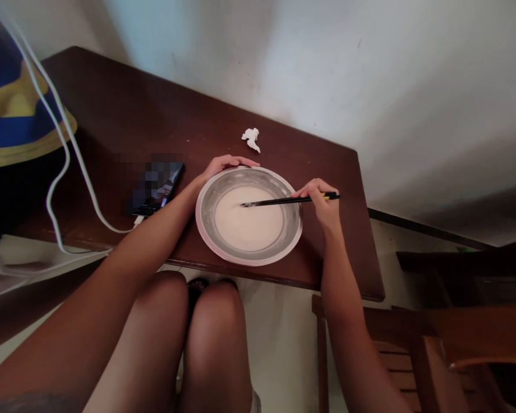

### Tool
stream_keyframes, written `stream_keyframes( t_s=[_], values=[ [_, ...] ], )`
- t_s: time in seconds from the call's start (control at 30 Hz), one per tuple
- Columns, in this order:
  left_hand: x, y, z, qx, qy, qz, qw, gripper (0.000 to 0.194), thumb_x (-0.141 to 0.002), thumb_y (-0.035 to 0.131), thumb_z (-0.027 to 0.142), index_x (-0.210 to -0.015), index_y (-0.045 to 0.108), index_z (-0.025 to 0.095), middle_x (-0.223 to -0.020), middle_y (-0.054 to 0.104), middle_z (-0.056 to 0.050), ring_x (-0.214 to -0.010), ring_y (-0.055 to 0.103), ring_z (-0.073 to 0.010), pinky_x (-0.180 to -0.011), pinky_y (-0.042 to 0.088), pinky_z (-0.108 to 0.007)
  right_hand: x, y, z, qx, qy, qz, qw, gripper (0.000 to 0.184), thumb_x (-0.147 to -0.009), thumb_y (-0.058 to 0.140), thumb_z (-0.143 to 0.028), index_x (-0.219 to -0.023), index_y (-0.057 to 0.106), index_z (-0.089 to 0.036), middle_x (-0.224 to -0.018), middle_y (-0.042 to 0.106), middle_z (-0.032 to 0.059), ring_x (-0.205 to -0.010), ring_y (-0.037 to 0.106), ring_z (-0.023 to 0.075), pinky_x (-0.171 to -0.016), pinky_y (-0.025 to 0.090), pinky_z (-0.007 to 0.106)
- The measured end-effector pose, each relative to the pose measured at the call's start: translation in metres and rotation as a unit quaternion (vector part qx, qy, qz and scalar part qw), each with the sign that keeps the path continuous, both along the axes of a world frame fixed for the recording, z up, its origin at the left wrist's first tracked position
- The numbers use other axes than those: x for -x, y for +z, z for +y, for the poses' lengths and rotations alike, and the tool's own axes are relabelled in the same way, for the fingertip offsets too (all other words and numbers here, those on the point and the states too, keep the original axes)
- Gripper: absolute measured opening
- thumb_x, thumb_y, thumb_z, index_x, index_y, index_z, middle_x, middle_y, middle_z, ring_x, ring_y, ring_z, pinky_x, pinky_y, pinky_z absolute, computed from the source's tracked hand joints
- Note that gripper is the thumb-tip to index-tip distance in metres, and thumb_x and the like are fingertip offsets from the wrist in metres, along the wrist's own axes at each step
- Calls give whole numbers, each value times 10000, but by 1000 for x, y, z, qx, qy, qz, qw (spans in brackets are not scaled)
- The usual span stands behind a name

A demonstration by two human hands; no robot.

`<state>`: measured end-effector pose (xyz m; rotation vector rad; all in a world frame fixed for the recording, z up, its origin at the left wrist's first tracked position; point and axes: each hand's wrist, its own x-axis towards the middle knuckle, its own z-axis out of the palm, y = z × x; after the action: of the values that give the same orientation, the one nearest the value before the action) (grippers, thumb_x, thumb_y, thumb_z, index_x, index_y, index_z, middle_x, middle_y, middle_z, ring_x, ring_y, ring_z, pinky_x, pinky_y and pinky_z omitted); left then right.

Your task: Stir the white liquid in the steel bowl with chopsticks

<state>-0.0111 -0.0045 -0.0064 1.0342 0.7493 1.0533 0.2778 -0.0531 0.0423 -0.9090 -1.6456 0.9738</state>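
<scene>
A wide metal bowl [207,236] with a pale rim holds a thin, off-white liquid [249,226]. My left hand [226,164] grips the bowl's far left rim, its fingers laid along the edge and the thumb not showing. In my right hand [320,198], closed at the bowl's right side, is a pair of black chopsticks [279,201]. They slant low across the bowl, and their whitened tips reach the liquid near its middle.
The bowl stands on a dark wooden table [124,109] against a white wall. A crumpled tissue [251,139] lies behind it. A phone [159,183] with a white cable [86,175] is at left, near a striped cloth [21,103]. Wooden chairs [434,344] stand at right.
</scene>
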Motion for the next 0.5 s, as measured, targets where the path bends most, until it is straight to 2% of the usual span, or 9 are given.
stream_keyframes(
  t_s=[0.1, 0.2, 0.33, 0.4, 0.5],
  values=[
    [0, 0, -1, 4, -5, -8, 1000, 348, -693, 561, 286, -904, 795, 140, -1189, 748, -112, -1208, 624, -344, -1098, 425, -455, -10, -3, 7, -23, -75, 62, 995, 518, -888, 566, -577, -500, 530, -235, -501, 611, -16, -507, 616, 142, -607, 492, 322],
    [0, 0, -4, 17, 9, -17, 1000, 332, -693, 560, 290, -884, 795, 154, -1149, 763, -101, -1184, 638, -326, -1083, 443, -427, -11, -9, 7, 3, -40, 62, 997, 529, -879, 571, -592, -488, 514, -239, -479, 610, -15, -483, 589, 139, -580, 472, 317],
    [1, 2, -9, 55, 40, -29, 997, 316, -720, 545, 308, -872, 792, 183, -1070, 784, -76, -1102, 673, -307, -1043, 482, -423, -2, -12, 0, 31, 44, 15, 998, 410, -862, 636, -533, -582, 608, -234, -615, 711, -6, -647, 676, 157, -699, 516, 327],
    [3, 3, -11, 91, 48, -20, 995, 329, -731, 538, 312, -899, 792, 189, -1000, 792, -73, -1046, 692, -301, -1024, 498, -428, -2, -11, 0, 27, 39, 2, 999, 394, -850, 648, -540, -604, 627, -233, -668, 736, 0, -701, 694, 166, -739, 523, 340],
    [11, 7, -15, 135, 57, 10, 989, 392, -725, 542, 301, -1001, 784, 163, -938, 789, -84, -978, 713, -294, -1022, 507, -444, -7, -10, 4, 18, -13, 27, 999, 447, -854, 620, -584, -579, 616, -231, -644, 719, 1, -656, 678, 163, -725, 511, 343]
  ],
)
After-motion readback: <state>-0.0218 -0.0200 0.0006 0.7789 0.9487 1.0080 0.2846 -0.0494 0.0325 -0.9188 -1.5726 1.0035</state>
